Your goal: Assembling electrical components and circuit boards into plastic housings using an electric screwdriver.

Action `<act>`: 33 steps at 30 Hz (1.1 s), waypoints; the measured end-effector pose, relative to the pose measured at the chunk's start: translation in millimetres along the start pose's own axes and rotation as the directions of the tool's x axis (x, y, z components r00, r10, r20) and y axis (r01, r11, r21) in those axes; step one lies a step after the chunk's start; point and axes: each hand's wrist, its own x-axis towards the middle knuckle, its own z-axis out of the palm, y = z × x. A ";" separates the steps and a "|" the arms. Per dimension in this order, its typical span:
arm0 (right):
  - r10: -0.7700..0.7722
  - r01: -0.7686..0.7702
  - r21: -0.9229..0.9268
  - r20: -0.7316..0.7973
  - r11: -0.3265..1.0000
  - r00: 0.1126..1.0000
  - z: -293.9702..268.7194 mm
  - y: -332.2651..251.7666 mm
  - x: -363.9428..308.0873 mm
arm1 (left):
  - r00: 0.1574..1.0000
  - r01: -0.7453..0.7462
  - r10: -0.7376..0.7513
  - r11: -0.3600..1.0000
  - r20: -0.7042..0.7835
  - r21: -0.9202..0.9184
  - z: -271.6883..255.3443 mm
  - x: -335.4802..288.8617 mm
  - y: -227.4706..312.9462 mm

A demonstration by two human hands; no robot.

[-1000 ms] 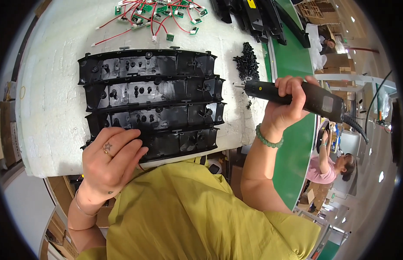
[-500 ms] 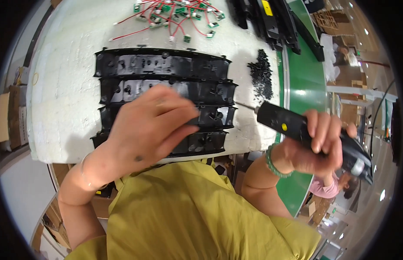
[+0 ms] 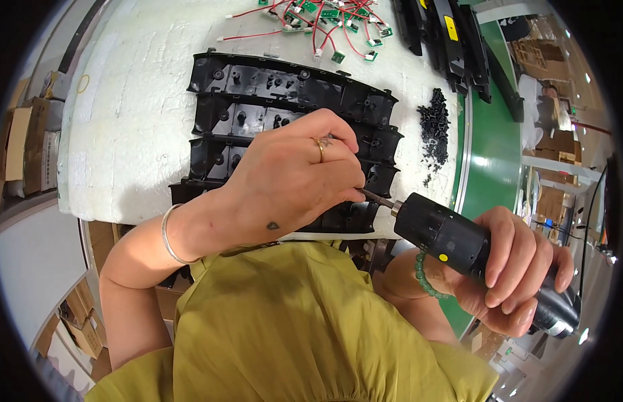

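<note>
My right hand [image 3: 519,268] is wrapped round a black electric screwdriver [image 3: 445,231] with a yellow dot. Its thin metal bit [image 3: 378,196] points left and reaches the fingertips of my left hand [image 3: 291,171]. Thumb and fingers of the left hand are pinched together at the bit's tip; whatever lies between them is hidden. Beneath that hand, several long curved black plastic panels [image 3: 325,87] lie in rows with posts and ribs facing up. The hand and forearm cover part of the nearer rows.
A heap of small black pieces [image 3: 435,127] lies right of the panels on the white foam surface [image 3: 124,120]. Green circuit boards with red wires [image 3: 331,13] are piled at the far side. Long black parts [image 3: 452,53] stand far right, beside a green surface [image 3: 489,127].
My left hand has moved right, and its fingers now meet the bit's tip, which was apart from them before. The screwdriver has dropped slightly nearer me. The whole view has shifted.
</note>
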 end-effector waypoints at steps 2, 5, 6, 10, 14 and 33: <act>-0.026 0.024 0.027 0.063 0.999 0.998 2.6 2.5 -2.3 | 1.000 0.005 -0.005 0.999 0.017 -0.035 -0.8 -3.9 0.1; -0.075 0.052 0.117 0.204 0.992 0.976 8.1 14.6 -8.1 | 1.000 0.029 -0.029 0.999 -0.003 -0.023 -3.5 -18.6 0.6; -0.063 0.055 0.059 0.140 0.997 0.988 17.4 16.0 -12.3 | 0.998 0.067 -0.066 0.997 0.022 -0.043 -7.7 -25.6 -0.1; -0.009 0.013 -0.024 0.165 1.000 0.986 26.0 35.3 -27.3 | 0.982 0.186 -0.185 0.979 -0.029 0.082 -25.2 -41.2 6.2; 0.197 -0.234 0.028 0.450 0.972 0.871 22.8 42.6 -28.7 | 0.959 0.274 -0.284 0.932 0.009 0.237 -50.8 -76.8 10.9; 0.231 -0.223 -0.086 0.583 0.971 0.779 51.3 73.5 -46.0 | 0.959 0.274 -0.281 0.911 -0.024 0.309 -30.8 -107.2 3.0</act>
